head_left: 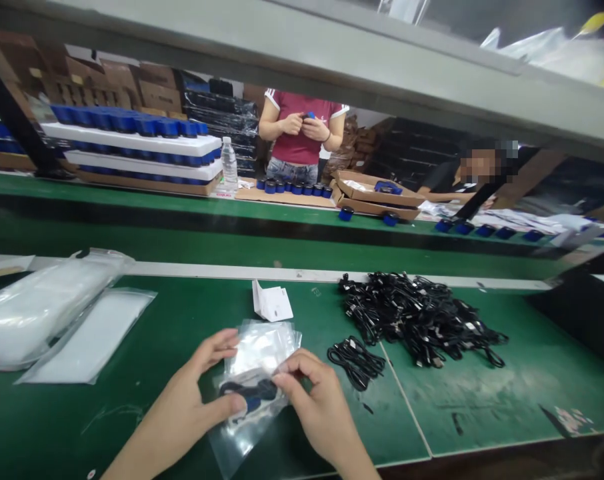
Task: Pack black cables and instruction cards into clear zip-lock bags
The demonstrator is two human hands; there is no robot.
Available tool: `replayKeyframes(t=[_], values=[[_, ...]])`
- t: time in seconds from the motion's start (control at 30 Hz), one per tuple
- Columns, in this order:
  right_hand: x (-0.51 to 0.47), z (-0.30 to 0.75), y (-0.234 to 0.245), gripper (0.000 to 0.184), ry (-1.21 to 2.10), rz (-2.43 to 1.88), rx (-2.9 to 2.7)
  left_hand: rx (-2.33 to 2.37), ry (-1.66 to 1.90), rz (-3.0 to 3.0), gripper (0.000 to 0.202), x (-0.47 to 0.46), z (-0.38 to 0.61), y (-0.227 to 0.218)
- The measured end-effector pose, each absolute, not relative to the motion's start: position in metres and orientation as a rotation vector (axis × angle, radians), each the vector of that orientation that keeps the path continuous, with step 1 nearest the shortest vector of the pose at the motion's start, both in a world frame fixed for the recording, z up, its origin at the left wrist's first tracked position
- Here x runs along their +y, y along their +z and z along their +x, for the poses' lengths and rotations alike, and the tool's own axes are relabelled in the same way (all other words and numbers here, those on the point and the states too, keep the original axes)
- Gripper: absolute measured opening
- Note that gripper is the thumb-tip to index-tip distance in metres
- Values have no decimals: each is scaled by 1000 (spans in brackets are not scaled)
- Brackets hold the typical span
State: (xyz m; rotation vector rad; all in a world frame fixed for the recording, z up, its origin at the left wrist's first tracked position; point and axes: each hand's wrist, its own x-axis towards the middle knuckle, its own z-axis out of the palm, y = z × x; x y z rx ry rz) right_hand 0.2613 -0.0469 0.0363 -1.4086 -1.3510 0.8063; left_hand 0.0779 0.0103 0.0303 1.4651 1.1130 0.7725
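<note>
A clear plastic bag (249, 421) with a coiled black cable (252, 389) and something dark blue inside lies in front of me. My right hand (315, 393) pinches the right edge of this bag between thumb and fingers. Over the bag's left side, my left hand (202, 387) presses its thumb on the contents, while its fingers are stretched out and apart from the thumb. More clear bags (262, 343) are stacked flat just beyond both hands. A folded white leaflet (272, 302) stands behind that stack.
Black cables (422, 320) are heaped on the right of the green table (182, 320), with a smaller bundle (356, 361) nearer. Packs of clear bags (42, 313) lie left. Across the bench, a person (305, 130) holds a small blue item; another person sits right. A shelf beam (302, 47) crosses above.
</note>
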Motion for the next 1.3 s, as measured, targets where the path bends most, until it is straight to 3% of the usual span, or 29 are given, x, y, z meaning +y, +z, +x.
replayKeyframes(t=[0.1,0.13,0.23,0.43,0.67,0.8,1.3], values=[[-47,261,43,7,870,-1347,-1399,1032,470,1636,14,10,82,43],[-47,260,43,7,884,-1329,-1340,1007,477,1596,11,8,87,45],[-48,255,37,23,976,-1309,-1126,976,694,1355,17,0,102,42],[-51,241,28,5,988,-1347,-1056,976,769,1111,28,-9,112,26],[-47,246,23,17,889,-1349,-1174,1013,824,1060,29,-6,110,21],[-44,251,17,10,937,-1297,-1184,973,812,1052,30,-4,112,24],[-38,233,12,18,284,-1348,-1107,1288,1176,1186,42,-20,132,26]])
